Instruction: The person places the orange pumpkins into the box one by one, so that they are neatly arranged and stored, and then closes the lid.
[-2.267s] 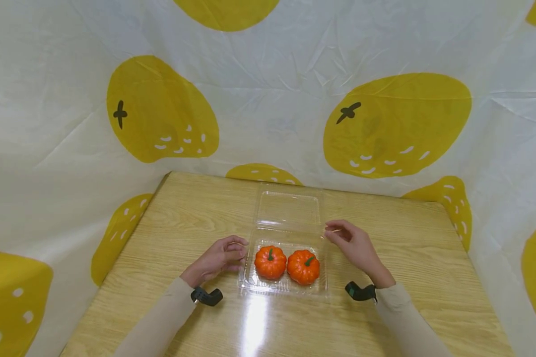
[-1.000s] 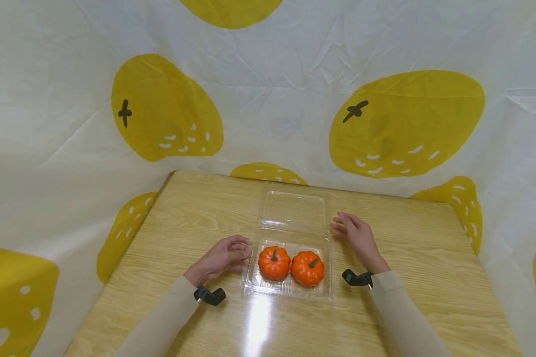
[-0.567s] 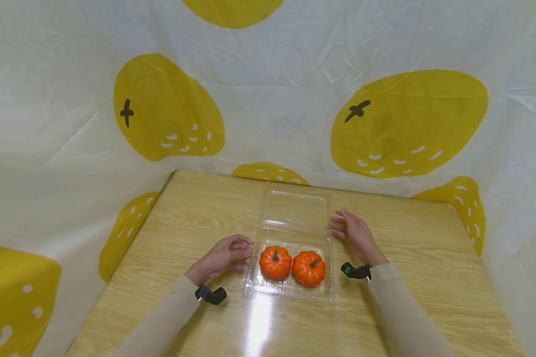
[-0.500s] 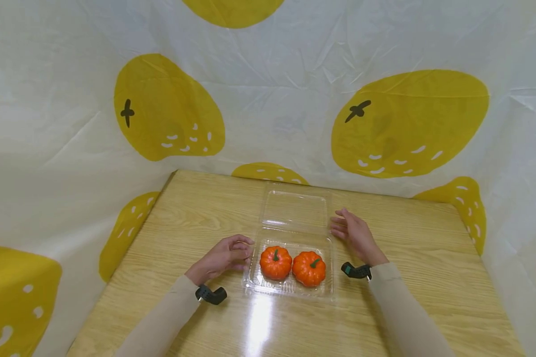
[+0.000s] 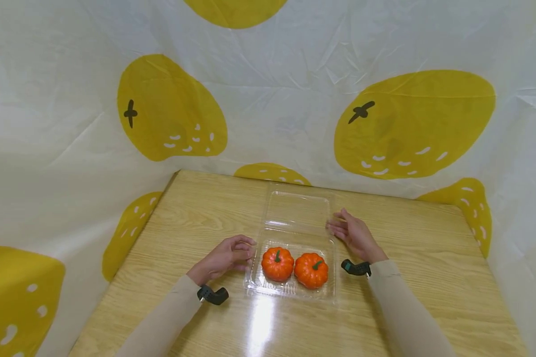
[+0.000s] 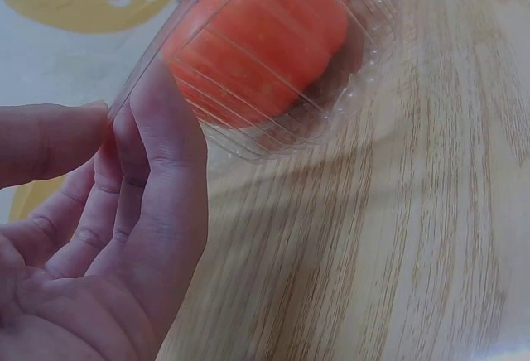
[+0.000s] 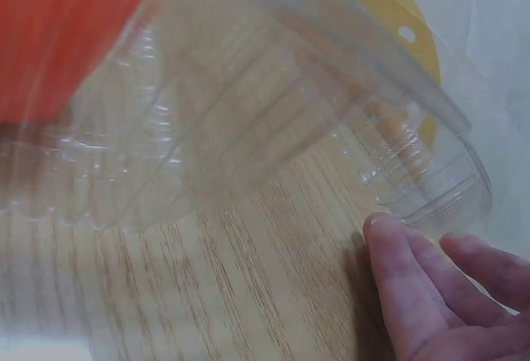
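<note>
A clear plastic clamshell box (image 5: 257, 291) lies on the table with its lid (image 5: 300, 208) folded back flat toward the wall. Two small orange pumpkins with green stems sit side by side in its base, the left pumpkin (image 5: 277, 265) and the right pumpkin (image 5: 311, 271). My left hand (image 5: 223, 256) pinches the base's left rim between thumb and fingers, as the left wrist view shows. At the other side my right hand (image 5: 357, 237) stands beside the hinge, fingers loosely extended. In the right wrist view its fingertips (image 7: 383, 227) are right at the clear plastic wall.
The box stands on a wooden table (image 5: 196, 208). A white cloth (image 5: 277, 114) printed with big yellow fruit hangs behind and at both sides. Black wrist cameras, left (image 5: 213, 295) and right (image 5: 356, 268), jut inward near the table.
My right hand has drawn back from pinched fingertips by the box to loosely spread fingers, and now sits close to the hinge. The left hand, pumpkins and box keep their places.
</note>
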Motion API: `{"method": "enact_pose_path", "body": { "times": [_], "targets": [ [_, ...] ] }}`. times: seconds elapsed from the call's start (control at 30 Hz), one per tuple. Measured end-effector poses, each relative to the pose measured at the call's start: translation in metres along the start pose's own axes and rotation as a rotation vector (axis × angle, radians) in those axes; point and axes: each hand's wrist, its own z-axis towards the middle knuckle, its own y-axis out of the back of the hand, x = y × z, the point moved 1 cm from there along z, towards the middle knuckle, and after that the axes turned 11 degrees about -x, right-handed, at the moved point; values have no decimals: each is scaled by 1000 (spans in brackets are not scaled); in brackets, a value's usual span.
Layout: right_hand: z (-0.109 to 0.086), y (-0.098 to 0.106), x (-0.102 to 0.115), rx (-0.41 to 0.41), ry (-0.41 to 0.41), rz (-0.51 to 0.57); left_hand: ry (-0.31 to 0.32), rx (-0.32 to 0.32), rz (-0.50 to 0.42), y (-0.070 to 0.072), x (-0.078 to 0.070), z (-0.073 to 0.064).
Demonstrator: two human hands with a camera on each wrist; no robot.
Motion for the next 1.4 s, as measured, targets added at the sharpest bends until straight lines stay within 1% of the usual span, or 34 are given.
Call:
{"method": "enact_pose_path", "body": {
  "times": [0.2, 0.33, 0.43, 0.67, 0.97, 1.4],
  "targets": [
    [2, 0, 0, 22, -9, 28, 10, -8, 1, -1, 0, 1],
    [2, 0, 1, 30, 1, 42, 8, -11, 1, -1, 0, 1],
    [2, 0, 2, 38, 8, 31, 5, -15, 4, -1, 1, 1],
    [2, -1, 3, 29, 3, 29, -1, -20, 12, -2, 1, 0],
    [4, 1, 7, 37, 1, 33, 1, -7, 8, -2, 1, 0],
    [1, 1, 17, 73, 24, 41, -8, -2, 12, -2, 3, 0]
  ]
}}
